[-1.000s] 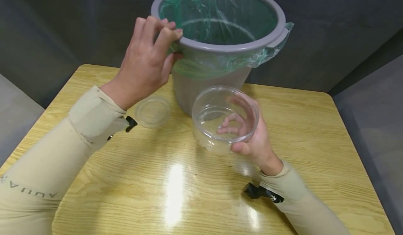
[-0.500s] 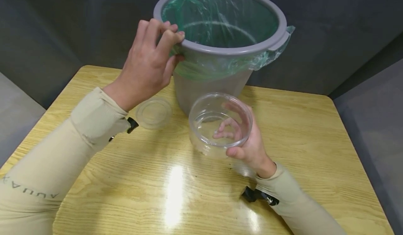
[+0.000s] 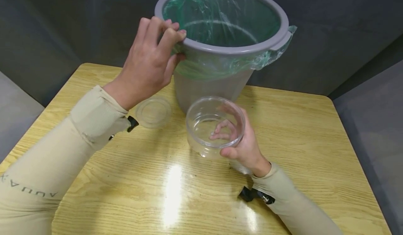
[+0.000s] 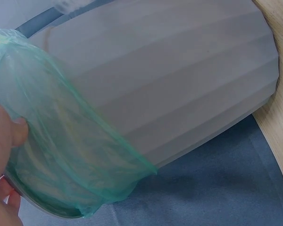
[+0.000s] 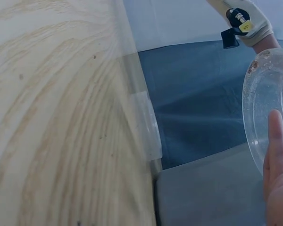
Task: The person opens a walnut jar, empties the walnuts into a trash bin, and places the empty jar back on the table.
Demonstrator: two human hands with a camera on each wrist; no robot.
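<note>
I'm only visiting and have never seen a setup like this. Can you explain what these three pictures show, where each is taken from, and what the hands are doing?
No machine here: a person works with bare hands and wears three cameras. The big picture comes from the head camera, looking down at a wooden table. The other two come from cameras on the wrists, so they look skewed and very close. The left hand grips the rim of a grey bin, pinching its green bag; the left wrist view shows that same bin wall and bag from the side. The right hand holds a clear bowl, just in front of the bin; the right wrist view shows its edge beside the tabletop. A clear lid lies on the table near the left sleeve.
</note>
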